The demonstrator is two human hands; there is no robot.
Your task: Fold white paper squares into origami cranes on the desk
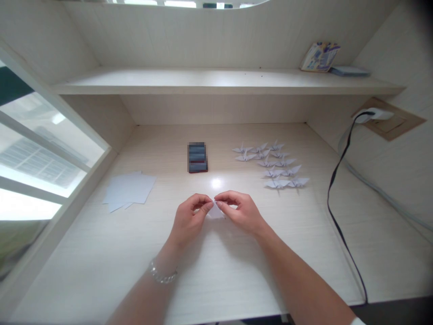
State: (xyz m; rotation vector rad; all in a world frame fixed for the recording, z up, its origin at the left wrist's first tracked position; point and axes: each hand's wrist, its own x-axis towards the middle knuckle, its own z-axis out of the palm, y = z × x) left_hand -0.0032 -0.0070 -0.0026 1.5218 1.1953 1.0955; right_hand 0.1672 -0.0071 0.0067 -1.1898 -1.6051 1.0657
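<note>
A small folded piece of white paper point(215, 212) is pinched between both my hands over the middle of the desk. My left hand point(193, 214) grips its upper left part with thumb and forefinger. On the other side, my right hand point(241, 211) pinches the top right part the same way. The fingertips nearly meet and hide the paper's upper end. Several white paper cranes point(279, 163) stand in rows at the right. To the left lies a loose pile of white paper sheets point(130, 192).
Beyond my hands lies a dark, pixelated rectangular object point(197, 157). A black cable point(333, 180) runs from the wall socket point(389, 118) down the right side of the desk. Above is a shelf point(203, 81) holding a colourful packet point(320, 57). A window frame borders the left.
</note>
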